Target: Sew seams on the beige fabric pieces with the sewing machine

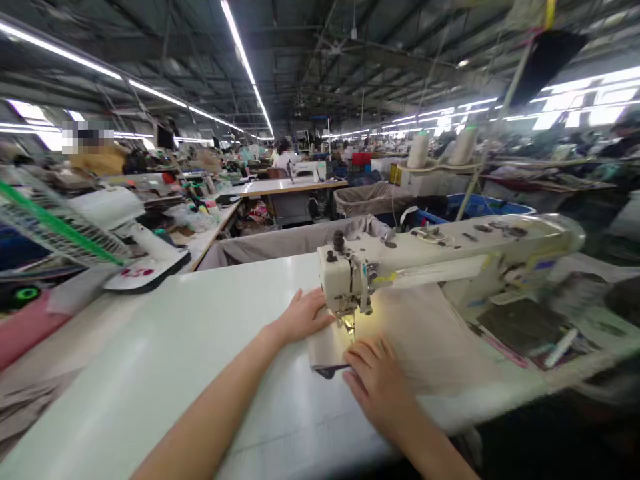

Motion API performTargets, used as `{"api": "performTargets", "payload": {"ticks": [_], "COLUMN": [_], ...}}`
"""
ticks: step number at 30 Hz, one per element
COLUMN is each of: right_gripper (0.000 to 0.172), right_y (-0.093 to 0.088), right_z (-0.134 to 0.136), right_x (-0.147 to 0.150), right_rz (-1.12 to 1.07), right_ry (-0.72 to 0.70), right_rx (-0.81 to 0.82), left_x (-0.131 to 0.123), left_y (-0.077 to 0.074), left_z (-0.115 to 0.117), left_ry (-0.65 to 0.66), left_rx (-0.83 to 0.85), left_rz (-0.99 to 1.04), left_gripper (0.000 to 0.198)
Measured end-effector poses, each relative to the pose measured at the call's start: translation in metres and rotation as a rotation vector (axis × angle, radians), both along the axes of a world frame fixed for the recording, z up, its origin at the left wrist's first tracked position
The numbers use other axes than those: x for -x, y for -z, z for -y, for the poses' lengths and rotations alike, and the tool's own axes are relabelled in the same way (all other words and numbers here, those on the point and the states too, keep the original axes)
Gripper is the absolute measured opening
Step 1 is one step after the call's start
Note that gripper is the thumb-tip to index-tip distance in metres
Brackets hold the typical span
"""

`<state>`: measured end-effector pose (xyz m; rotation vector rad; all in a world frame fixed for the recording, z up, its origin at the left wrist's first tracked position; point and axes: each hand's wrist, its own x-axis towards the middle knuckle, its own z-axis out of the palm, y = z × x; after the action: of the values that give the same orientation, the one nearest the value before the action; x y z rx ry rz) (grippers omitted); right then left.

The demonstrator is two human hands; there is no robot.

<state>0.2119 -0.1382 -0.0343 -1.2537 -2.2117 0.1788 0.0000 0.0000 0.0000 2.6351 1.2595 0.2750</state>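
Note:
A white industrial sewing machine (430,257) stands on the pale table (235,300), its needle area lit yellow. Under the presser foot (349,325) lies a light beige fabric piece (425,327), spreading to the right beneath the machine arm; a dark edge shows at its near left corner. My left hand (303,317) rests flat left of the needle, fingers stretched toward the machine head and close to the fabric's left edge. Just in front of the needle, my right hand (377,377) lies with lightly bent fingers on the fabric. Neither hand grips anything that I can see.
Dark cloth pieces (525,327) and small tools lie right of the machine. A white fan-like device (140,233) and a green-edged wire rack (60,220) stand left. Behind are a cloth-lined bin (290,243), thread cones (419,150) and another sewing table (285,187).

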Motion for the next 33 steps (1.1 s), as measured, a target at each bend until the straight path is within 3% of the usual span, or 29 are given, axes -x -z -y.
{"api": "performTargets", "payload": {"ticks": [9,12,16,20,23,27,33], "right_gripper": [0.013,0.011,0.012,0.020,0.025,0.026,0.021], "right_y": [-0.004,-0.008,-0.008,-0.005,-0.003,-0.004,-0.008], "right_z": [0.000,-0.002,-0.002,0.001,0.002,-0.001,-0.017], "right_x": [0.003,0.005,0.003,-0.001,-0.004,-0.007,-0.006], "right_rz": [0.009,0.011,0.005,0.006,0.019,0.037,0.069], "right_ry": [0.011,0.010,0.003,-0.024,-0.031,-0.036,-0.044], "right_rx": [0.019,0.034,0.035,0.027,0.005,-0.011,-0.026], "left_x": [0.001,-0.004,-0.016,-0.018,-0.013,-0.010,-0.011], "left_y": [-0.005,-0.009,-0.009,0.000,0.001,-0.005,-0.011], "left_z": [0.004,0.009,0.041,0.089,0.109,0.106,0.089], "left_ry": [0.007,-0.046,-0.094,0.144,0.231,0.304,0.303], "left_rx": [-0.036,-0.109,-0.225,-0.136,-0.168,-0.171,-0.151], "left_rz": [-0.029,-0.072,-0.077,0.043,0.096,0.091,0.082], "left_gripper": [0.038,0.032,0.019,0.018,0.026,0.027,0.025]}}
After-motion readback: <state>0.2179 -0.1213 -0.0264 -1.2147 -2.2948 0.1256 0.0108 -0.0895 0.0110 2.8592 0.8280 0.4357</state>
